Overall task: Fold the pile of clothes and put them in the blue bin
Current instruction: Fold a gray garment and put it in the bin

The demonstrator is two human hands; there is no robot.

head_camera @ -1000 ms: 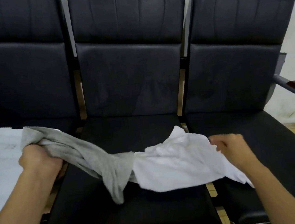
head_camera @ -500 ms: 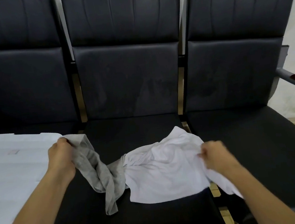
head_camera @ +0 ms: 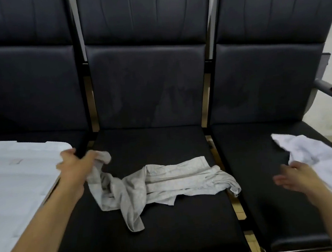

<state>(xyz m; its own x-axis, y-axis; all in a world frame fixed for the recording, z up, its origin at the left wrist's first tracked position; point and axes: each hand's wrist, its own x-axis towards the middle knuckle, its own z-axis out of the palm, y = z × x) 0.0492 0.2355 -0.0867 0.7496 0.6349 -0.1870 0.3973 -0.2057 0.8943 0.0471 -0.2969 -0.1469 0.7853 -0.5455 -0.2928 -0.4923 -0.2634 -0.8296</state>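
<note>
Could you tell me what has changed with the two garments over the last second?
The right hand carried the white garment off to the right-hand seat and let go; its fingers are now straight. The grey garment, uncovered, lies spread on the middle seat. The left hand still grips the grey garment's end beside the white board.

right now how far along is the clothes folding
Early on. Done: the white cotton garment lies apart on the right seat, unfolded. In hand: the left hand grips one end of the crumpled grey fabric garment on the middle black chair seat; the right hand is open. Left: folding both. No blue bin is in view.
</note>
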